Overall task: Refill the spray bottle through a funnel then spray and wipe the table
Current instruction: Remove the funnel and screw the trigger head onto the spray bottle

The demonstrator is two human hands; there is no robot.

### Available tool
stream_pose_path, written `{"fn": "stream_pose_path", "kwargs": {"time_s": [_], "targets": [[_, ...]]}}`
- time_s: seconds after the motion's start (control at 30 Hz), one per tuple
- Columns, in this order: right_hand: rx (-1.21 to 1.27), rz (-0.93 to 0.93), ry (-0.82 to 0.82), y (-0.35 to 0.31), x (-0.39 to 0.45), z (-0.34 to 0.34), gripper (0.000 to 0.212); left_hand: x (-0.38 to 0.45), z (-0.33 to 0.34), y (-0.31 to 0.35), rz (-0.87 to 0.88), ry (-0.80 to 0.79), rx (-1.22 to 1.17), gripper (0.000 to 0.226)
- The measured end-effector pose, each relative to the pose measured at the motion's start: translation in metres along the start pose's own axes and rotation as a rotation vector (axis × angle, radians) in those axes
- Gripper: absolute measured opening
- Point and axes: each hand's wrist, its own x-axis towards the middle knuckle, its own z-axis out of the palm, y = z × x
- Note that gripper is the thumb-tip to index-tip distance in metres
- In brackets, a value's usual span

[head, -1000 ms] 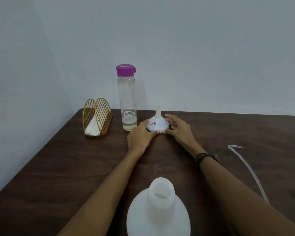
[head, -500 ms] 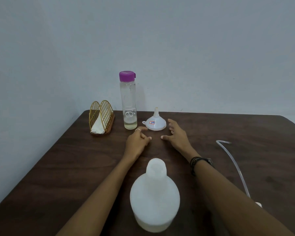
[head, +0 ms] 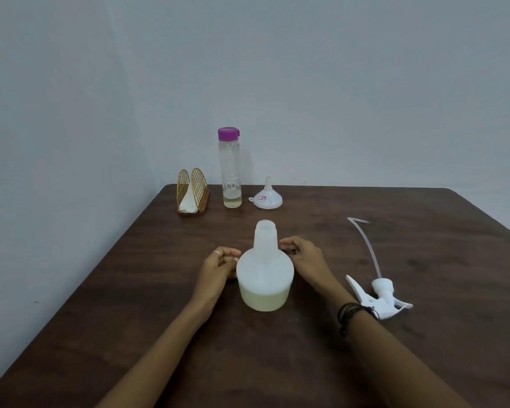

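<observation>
2 bare forearms reach in from the near edge over a dark brown wood-grain table (head: 424, 363); the right wrist wears a dark braided bracelet (head: 351, 315). Between the hands stands the spray bottle (head: 265, 278), white and translucent, upright, its neck uncapped, with pale liquid filling its lower part. The left hand (head: 217, 267) sits just beside the bottle's left shoulder, fingers loosely curled, a ring on 1 finger; I cannot tell whether it touches or grips the bottle. The right hand (head: 305, 257) lies at the bottle's right shoulder, fingers bent toward the neck; contact there is also unclear.

To the right of the bottle, apart from it, the white trigger sprayer head (head: 380, 295) lies on its side on the tabletop, its clear dip tube (head: 368, 248) curving away toward the far side.

Farther back, near the far-left corner, 3 things stand in a row: a white funnel (head: 267, 198) resting mouth-down with its spout up and a small sticker on it, a tall clear bottle (head: 231, 172) with a purple cap and a little liquid at the bottom, and a gold wire napkin holder (head: 192, 192) with a white napkin inside.

Plain pale grey-blue walls rise behind and to the left of the table.
</observation>
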Motion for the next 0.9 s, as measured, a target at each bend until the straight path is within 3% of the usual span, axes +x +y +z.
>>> {"fn": "stream_pose_path", "kwargs": {"time_s": [0.1,0.23,0.37,0.47,0.6,0.7,0.83,0.9], "targets": [[0.011,-0.019,-0.006,-0.001,-0.028,-0.003,0.04,-0.022,-0.006,0.001,0.003,-0.066,-0.009,0.022],[0.03,-0.064,-0.032,-0.005,-0.059,-0.005,0.054,-0.041,-0.004,0.003,0.068,-0.273,0.058,0.072],[-0.066,-0.109,-0.062,-0.011,-0.081,-0.007,0.056,-0.051,0.008,0.001,0.136,-0.266,0.121,0.096],[-0.243,-0.169,0.003,-0.008,-0.096,-0.012,0.051,-0.053,0.017,0.002,0.161,-0.199,0.108,0.103],[-0.46,-0.275,0.247,0.003,-0.117,-0.023,0.044,-0.052,0.033,0.007,0.21,-0.089,0.123,0.104],[-0.623,-0.146,0.419,0.011,-0.125,-0.034,0.044,-0.051,0.039,0.007,0.252,-0.071,0.107,0.094],[-0.758,0.188,0.302,0.013,-0.13,-0.048,0.064,-0.048,0.037,0.001,0.262,-0.057,0.114,0.09],[-0.743,0.173,0.299,0.013,-0.132,-0.049,0.065,-0.049,0.036,0.001,0.251,-0.053,0.111,0.095]]}}
